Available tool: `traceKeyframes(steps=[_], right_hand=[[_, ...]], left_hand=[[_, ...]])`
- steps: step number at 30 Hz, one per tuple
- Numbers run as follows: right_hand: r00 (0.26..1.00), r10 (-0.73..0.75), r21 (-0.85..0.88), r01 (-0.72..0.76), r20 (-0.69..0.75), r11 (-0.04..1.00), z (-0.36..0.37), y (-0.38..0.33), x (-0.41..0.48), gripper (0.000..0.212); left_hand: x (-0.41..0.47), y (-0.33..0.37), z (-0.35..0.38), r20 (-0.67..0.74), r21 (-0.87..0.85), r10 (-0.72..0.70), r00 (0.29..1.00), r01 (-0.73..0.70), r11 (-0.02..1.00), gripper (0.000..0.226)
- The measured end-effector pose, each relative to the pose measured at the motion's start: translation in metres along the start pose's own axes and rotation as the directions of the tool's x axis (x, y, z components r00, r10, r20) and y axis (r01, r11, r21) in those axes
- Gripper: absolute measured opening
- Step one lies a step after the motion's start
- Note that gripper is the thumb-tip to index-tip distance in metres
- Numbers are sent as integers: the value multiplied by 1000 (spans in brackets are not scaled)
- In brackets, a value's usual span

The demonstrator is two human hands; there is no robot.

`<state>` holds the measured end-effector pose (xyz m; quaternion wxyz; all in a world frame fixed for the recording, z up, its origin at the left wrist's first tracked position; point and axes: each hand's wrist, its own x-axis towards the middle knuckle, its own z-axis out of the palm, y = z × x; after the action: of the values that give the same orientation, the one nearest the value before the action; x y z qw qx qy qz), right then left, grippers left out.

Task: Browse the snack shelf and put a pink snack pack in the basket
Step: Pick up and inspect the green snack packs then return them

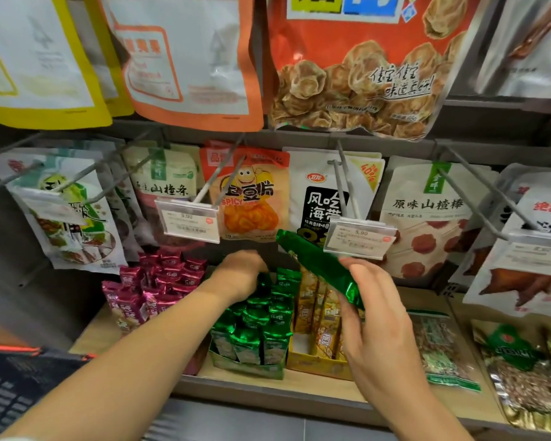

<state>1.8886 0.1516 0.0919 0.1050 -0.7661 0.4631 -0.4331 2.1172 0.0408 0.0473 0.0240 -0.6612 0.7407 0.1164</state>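
Over shelf edge, right hand holds green pack.

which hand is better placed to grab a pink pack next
Left, probably: the left hand is right beside the pink packs, while the right hand grips a green pack and is farther from them.

A large orange bag of dried plums is hanging far and high, right of an orange-and-white pouch. Below, a spicy potato chip bag, a kelp pack and a hawthorn stick bag are hanging in a row on wire pegs. Nearer, green foil packs are standing in a carton, just left of yellow packs.
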Motion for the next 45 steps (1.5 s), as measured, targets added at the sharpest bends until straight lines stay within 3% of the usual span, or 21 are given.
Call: traceKeyframes(steps=[4,8,13,16,20,26,30,33,38,41,43,45], right_hand=[[1000,3,49,-4,20,999,14,-3,1,51],[997,-1,4,0,75,1000,36,-12,26,48],[956,48,-142,-6,291,990,72,-13,81,42],[917,1,-270,116,399,956,93,-4,98,44],[887,138,-339,22,440,941,123,11,96,44],[765,301,-458,-8,570,889,151,33,78,27],[766,271,-448,25,583,894,152,39,76,30],[773,231,-419,48,590,907,149,41,78,32],[718,238,-453,121,654,883,148,40,74,44],[791,218,-419,53,571,906,137,33,72,51],[846,196,-370,1,496,929,127,25,70,59],[831,191,-223,-83,522,971,113,14,65,71]], left_hand=[[-18,-13,2,-7,117,-74,997,74,990,32],[-34,-24,12,-125,216,-15,992,42,975,28],[-39,-33,10,-194,216,-9,981,52,975,26],[-39,-36,15,-187,229,-29,982,72,971,29],[-40,-41,18,-195,233,-22,981,68,970,25],[-42,-42,17,-201,185,-13,980,51,981,25],[-47,-39,16,-245,207,-1,970,53,977,16],[-50,-37,9,-351,196,7,936,67,978,16],[-67,-32,-7,-473,195,72,878,25,980,25],[-89,-26,-18,-531,303,233,815,-74,950,36],[-102,-20,-23,-586,355,322,744,-122,927,26],[-116,-10,-32,-631,388,402,663,-179,904,15]])
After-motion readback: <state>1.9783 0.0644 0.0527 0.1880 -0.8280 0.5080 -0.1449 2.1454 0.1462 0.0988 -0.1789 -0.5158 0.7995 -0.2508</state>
